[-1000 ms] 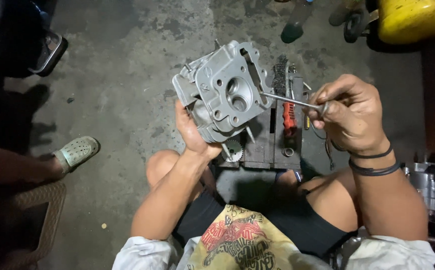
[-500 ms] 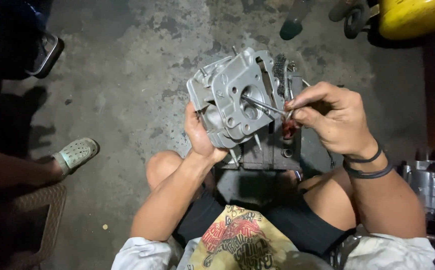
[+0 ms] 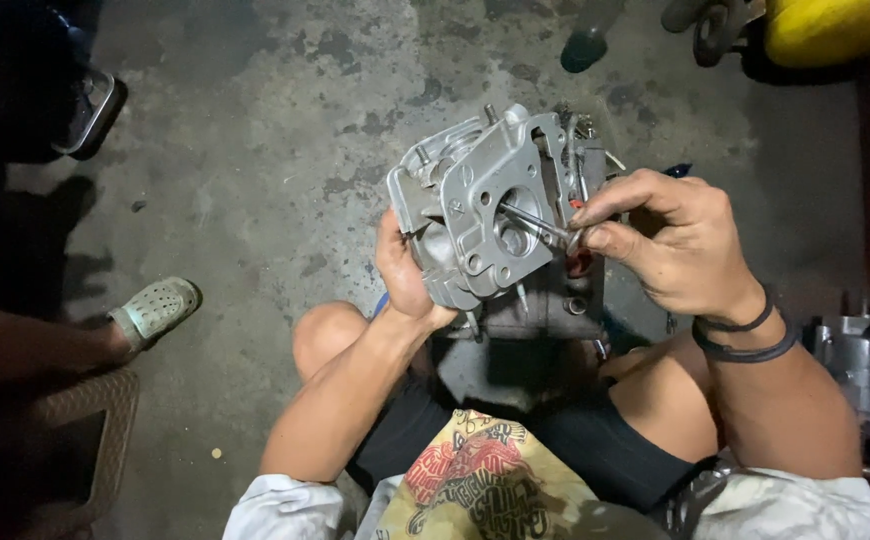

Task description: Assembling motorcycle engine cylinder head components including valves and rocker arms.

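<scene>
Now the left hand [image 3: 407,275] is gripping a grey metal casting [image 3: 480,225] from below, holding it tilted over the knees, fingers mostly hidden behind it. Right hand [image 3: 670,245] is pinching a thin rod [image 3: 535,223], its tip sitting in the casting's round opening. Behind, another metal block [image 3: 545,305] is lying half covered. Far right, a yellow tank [image 3: 835,30] is getting cut off; at left, a pale sandal [image 3: 155,310] is showing on the concrete floor [image 3: 255,150].
</scene>
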